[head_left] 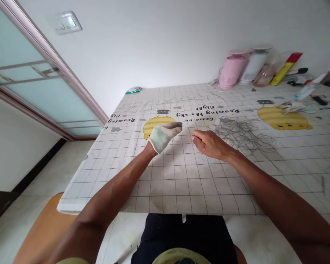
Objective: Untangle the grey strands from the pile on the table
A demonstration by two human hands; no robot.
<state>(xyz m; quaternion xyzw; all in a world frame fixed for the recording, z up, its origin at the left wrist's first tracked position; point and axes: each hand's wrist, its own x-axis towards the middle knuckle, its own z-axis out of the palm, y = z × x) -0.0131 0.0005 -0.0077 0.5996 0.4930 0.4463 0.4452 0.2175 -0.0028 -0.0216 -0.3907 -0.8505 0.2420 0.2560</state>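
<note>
My left hand (166, 135) wears a pale white-green glove and is held over the table with its fingers pinched together, pointing right. Just to the right, my bare right hand (207, 142) is closed, its thumb pressed against curled fingers. A small gap separates the two hands. Whatever lies in either pinch is too fine to make out. Beside and behind my right hand lies a loose tangle of thin grey strands (246, 135), like wire or thread. More fine strands (165, 102) are spread along the far part of the tablecloth.
A checked tablecloth (165, 194) with printed bears covers the table. Along the wall stand a pink cylindrical device (231, 71), a white one (253, 68), a bottle (264, 75) and a yellow-red can (286, 69). A crumpled glove (299, 106) lies right; a green packet (133, 90) sits far left.
</note>
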